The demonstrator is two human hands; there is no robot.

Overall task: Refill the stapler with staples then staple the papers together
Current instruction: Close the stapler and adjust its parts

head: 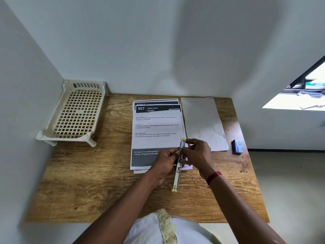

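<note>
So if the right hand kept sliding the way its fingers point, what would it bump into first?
The right hand points left, fingers already at the opened stapler. Past that, it would probably meet the left hand holding the stapler's other side, above the printed papers. Depth is hard to judge here.

Counted on the brown wood-grain table (105, 173): one cream plastic lattice tray on short legs (77, 111); one silver metal stapler with yellow ends, swung open flat (177, 175); one small blue cardboard staple box (237, 146); one blank white sheet lying apart (202, 120); one stack of printed white papers (156, 131) (at least three sheets by the offset edges, exact number unclear). Two bare hands, left (165, 164) and right (197, 154); one red wristband (213, 176).
</note>
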